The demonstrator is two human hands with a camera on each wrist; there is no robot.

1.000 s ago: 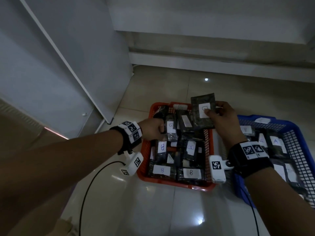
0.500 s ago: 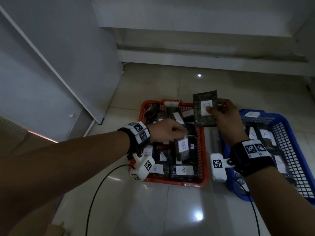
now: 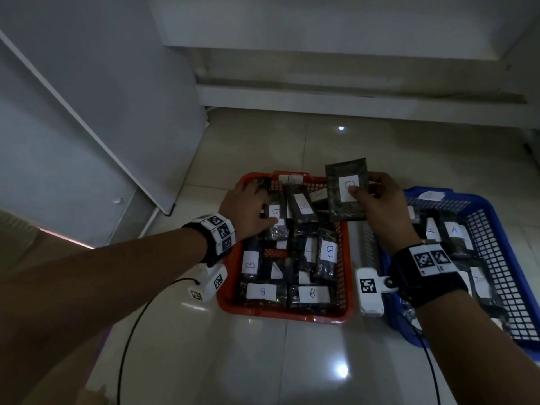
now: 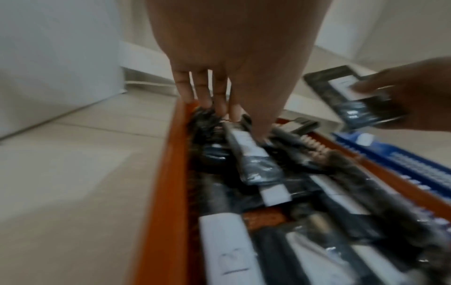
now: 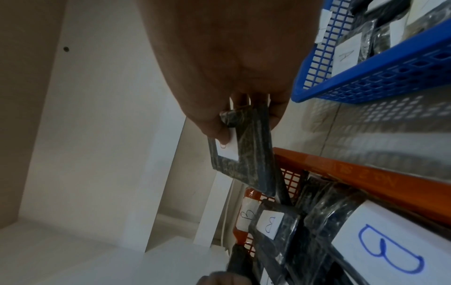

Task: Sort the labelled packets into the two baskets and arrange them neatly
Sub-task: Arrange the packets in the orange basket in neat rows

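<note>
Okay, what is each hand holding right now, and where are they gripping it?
The right hand pinches a dark packet at its white label, thumb on front. The left hand holds nothing; its straight fingers press packets in the orange basket.

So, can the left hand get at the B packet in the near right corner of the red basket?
Probably yes. That packet lies on top, uncovered, in the red basket. The left hand presses packets at the far left, and the right hand holds its own packet higher up.

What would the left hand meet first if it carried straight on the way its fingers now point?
Probably the far left corner of the red basket. The left hand already rests its fingers on the packets there, so the basket's end wall lies just beyond, though depth is unclear.
</note>
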